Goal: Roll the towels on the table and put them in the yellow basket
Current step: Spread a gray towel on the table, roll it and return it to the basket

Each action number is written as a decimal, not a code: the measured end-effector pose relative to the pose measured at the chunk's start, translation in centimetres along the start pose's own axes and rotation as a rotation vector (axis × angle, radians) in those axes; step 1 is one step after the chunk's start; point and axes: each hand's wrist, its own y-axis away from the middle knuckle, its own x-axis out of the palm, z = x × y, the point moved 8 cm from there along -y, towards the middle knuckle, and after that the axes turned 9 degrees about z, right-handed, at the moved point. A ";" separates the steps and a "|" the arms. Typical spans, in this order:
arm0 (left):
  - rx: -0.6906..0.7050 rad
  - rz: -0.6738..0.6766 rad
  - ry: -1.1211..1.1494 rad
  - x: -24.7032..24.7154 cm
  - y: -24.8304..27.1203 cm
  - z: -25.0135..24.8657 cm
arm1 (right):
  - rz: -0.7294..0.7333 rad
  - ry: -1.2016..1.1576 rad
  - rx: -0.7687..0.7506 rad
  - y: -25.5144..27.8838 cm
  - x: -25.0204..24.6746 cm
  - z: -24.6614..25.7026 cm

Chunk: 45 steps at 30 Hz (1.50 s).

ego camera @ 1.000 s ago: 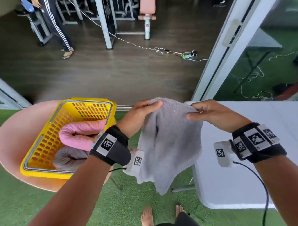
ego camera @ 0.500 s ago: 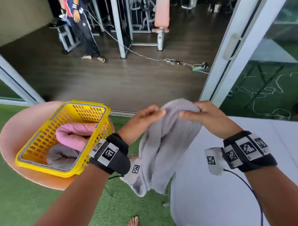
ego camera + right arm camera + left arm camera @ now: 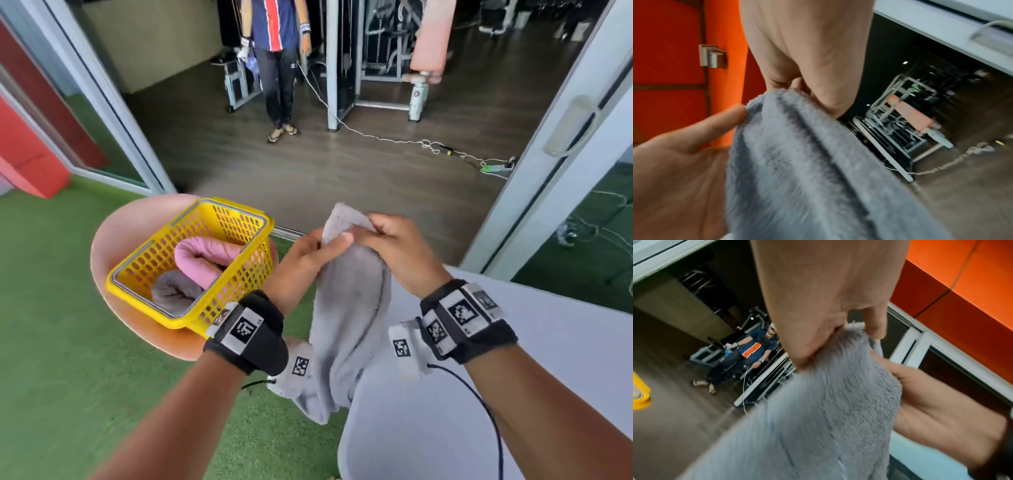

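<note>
Hanging from both hands' fingers [image 3: 337,240], the grey towel [image 3: 349,308] droops.

Grey towel [image 3: 349,308]: fluffy, folded lengthwise, hanging in air beside the white counter [image 3: 513,394]. Yellow basket [image 3: 191,270]: perforated plastic, on round pink stool, holding rolled pink towel [image 3: 202,260] and rolled grey towel [image 3: 174,291].

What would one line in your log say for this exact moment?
left hand: pinches grey towel top | right hand: pinches same edge | towel: hanging, unrolled | yellow basket: pink roll, grey roll
</note>
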 end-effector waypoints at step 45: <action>0.131 -0.440 -0.063 -16.9 0.5 -1.6 | 0.005 0.248 0.026 -4.0 4.1 -4.7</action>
